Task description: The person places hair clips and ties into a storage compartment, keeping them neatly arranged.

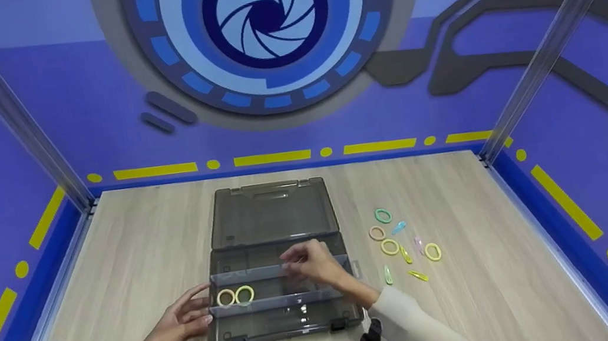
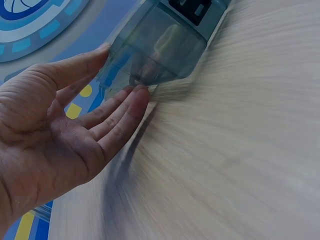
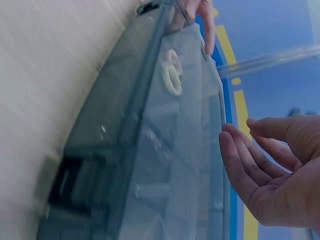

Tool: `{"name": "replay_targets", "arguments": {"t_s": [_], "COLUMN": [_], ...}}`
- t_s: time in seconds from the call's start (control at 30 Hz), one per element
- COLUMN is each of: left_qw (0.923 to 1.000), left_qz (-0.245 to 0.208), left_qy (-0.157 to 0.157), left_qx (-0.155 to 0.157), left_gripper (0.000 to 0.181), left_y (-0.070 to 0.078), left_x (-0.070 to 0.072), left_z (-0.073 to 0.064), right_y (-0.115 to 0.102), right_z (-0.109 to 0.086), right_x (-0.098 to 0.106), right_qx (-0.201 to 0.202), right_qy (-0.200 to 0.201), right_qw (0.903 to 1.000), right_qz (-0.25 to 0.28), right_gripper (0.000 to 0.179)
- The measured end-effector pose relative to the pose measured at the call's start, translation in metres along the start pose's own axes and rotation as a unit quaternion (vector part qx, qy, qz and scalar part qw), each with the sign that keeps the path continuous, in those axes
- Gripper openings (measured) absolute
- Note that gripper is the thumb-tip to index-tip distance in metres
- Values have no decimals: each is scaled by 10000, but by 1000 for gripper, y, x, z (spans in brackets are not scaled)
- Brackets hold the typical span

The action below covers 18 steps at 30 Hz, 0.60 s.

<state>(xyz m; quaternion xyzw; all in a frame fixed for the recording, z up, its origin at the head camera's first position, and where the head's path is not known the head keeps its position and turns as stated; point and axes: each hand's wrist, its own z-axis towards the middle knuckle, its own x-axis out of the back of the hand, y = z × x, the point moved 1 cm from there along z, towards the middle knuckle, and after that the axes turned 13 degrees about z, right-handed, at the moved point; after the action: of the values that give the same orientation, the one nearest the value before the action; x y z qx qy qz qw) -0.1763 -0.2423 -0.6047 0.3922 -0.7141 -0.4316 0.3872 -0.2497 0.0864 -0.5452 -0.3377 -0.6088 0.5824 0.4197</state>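
A translucent grey divided plastic box (image 1: pixel 294 313) lies with its lid (image 1: pixel 272 213) folded back. In its middle compartment, a peach hair tie (image 1: pixel 225 298) and a yellow hair tie (image 1: pixel 245 295) sit side by side at the left end. My left hand (image 1: pixel 174 325) rests its fingertips against the box's left side, the fingers fairly straight in the left wrist view. Over the middle compartment, right of those two hair ties, hovers my right hand (image 1: pixel 314 264). Its thumb and loosely bent fingers stand apart with nothing between them in the right wrist view.
Right of the box lie more ring hair ties: green (image 1: pixel 383 216), peach (image 1: pixel 377 233) and yellow (image 1: pixel 433 252). Among them are several snap hair clips, including blue (image 1: pixel 399 228), pink (image 1: pixel 419 246) and green (image 1: pixel 387 274). Blue panels enclose the wooden table (image 1: pixel 506 296).
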Motion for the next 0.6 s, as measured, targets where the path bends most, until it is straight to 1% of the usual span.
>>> {"name": "replay_targets", "arguments": {"t_s": [0.2, 0.3, 0.47, 0.6], "left_qw": [10000, 10000, 10000, 9999], "left_qz": [-18, -12, 9, -5], "left_qy": [-8, -15, 60, 117], "left_qx": [-55, -77, 17, 65], "left_gripper": [79, 79, 78, 78], "left_y": [1, -1, 0, -1], "left_x": [1, -1, -1, -2], "left_z": [-2, -2, -2, -1], "right_y": [0, 2, 4, 9], "right_z": [-1, -3, -11, -19], "right_x": [25, 41, 76, 106], "right_qx": [-4, -236, -567, -732], "right_qy": [169, 266, 688, 991], "right_qw": [9997, 9990, 9960, 9923], "right_qz": [149, 280, 103, 160], "right_gripper": [18, 21, 23, 25]}}
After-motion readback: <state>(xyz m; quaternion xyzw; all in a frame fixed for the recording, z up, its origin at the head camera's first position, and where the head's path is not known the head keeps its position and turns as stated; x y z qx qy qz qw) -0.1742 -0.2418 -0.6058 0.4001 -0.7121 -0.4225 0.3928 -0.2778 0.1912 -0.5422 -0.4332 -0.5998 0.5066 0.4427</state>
